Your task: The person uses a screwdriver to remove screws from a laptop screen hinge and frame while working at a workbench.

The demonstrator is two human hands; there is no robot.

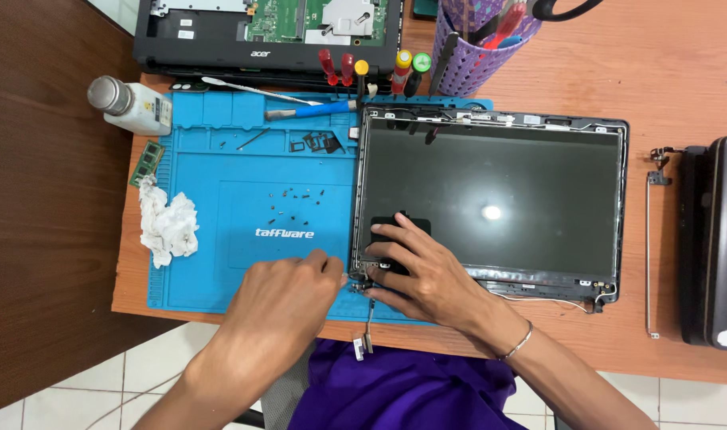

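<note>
Laptop screen panel [491, 203] lies on the desk, long axis three-to-nine o'clock; its seven-o'clock hinge corner [363, 275] sits between both hands — right hand [423, 267] spread flat on it, left hand [280, 299] pinching something unseen.

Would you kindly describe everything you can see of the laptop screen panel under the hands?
The dark, glossy rectangular laptop screen panel lies flat, face up, on the wooden table, its left edge over the blue work mat. Its bezel is off, baring frame, cables and hinges. The right hand rests on its lower left corner; the left hand pinches beside that hinge.
</note>
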